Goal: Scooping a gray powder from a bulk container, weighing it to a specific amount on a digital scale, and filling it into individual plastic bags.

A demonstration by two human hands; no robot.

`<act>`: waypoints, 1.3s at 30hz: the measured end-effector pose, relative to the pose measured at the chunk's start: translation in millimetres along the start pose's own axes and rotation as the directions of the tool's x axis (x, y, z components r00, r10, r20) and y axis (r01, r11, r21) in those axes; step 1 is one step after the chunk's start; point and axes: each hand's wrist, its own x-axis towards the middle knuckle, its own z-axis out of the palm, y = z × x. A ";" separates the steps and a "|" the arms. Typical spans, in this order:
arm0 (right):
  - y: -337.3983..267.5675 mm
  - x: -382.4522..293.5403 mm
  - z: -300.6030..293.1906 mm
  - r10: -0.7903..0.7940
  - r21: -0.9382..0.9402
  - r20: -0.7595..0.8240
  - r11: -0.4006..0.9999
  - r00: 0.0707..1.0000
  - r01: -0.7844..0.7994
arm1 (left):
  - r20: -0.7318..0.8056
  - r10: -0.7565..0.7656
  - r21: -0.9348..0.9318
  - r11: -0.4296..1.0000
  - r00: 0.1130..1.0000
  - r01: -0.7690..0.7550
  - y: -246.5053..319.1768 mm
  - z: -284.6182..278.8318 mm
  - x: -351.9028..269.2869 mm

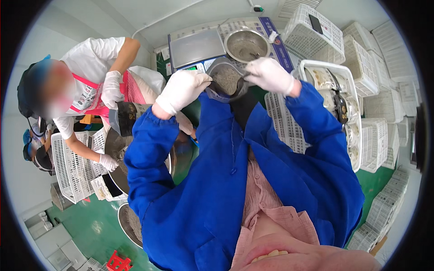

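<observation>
Between my two white-gloved hands is a dark plastic pouch, its mouth spread wide and a grey, crumbly material inside. My left hand pinches the left side of the rim. The opposite side is pinched by my right hand. Just beyond the pouch stands a weighing scale with a flat metal plate and a partly hidden lit display. A steel bowl beside the plate holds more grey material and what looks like a scoop handle.
On the left, a co-worker in a pink apron holds another pouch over a large steel basin. At right, a white crate contains several filled pouches, with stacked white baskets behind. A red stool stands on the green floor.
</observation>
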 end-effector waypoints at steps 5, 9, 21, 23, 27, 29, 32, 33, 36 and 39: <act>19.6 2.1 14.1 0.047 -0.067 0.062 0.997 0.997 -0.042 | 0.067 0.085 0.035 0.996 0.994 -0.088 -10.3 3.8 7.0; 10.0 -1.6 5.1 0.001 0.018 -0.041 1.000 0.999 0.000 | 0.013 -0.006 -0.040 0.999 1.000 0.007 -10.5 5.1 9.5; 34.7 0.2 14.0 0.129 0.244 0.164 0.955 0.978 -0.167 | 0.099 -0.352 -0.570 0.746 0.931 0.343 -8.3 30.8 4.1; 23.1 4.9 11.7 0.237 0.326 0.292 0.886 0.927 -0.329 | 0.067 -0.278 -0.468 0.840 0.958 0.276 -16.5 44.7 -2.3; 15.1 1.9 18.3 0.101 -0.004 0.213 0.995 0.972 -0.103 | -0.059 -0.114 -0.337 0.937 0.992 0.088 -21.9 55.0 0.1; 8.7 -0.3 22.2 0.028 -0.042 0.110 0.999 0.994 -0.023 | -0.126 -0.092 -0.307 0.951 0.988 0.049 -28.3 76.2 -4.4; 35.5 -30.2 31.5 0.002 -0.072 -0.027 0.997 1.000 -0.004 | -0.232 0.084 0.134 0.990 0.969 -0.053 -17.7 62.5 -10.0; 48.0 -41.3 39.9 -0.032 -0.073 -0.054 0.997 0.998 0.027 | -0.123 0.081 0.156 0.986 0.989 -0.061 -20.9 64.1 -17.7; 51.9 -47.9 41.6 0.084 -0.020 0.095 0.996 0.992 -0.083 | -0.210 0.166 0.273 0.956 0.963 -0.105 -11.9 74.3 -21.5; 4.3 -16.4 11.3 0.077 -0.121 0.085 0.990 0.993 -0.066 | -0.260 0.130 0.246 0.967 0.957 -0.065 -7.5 71.9 -27.8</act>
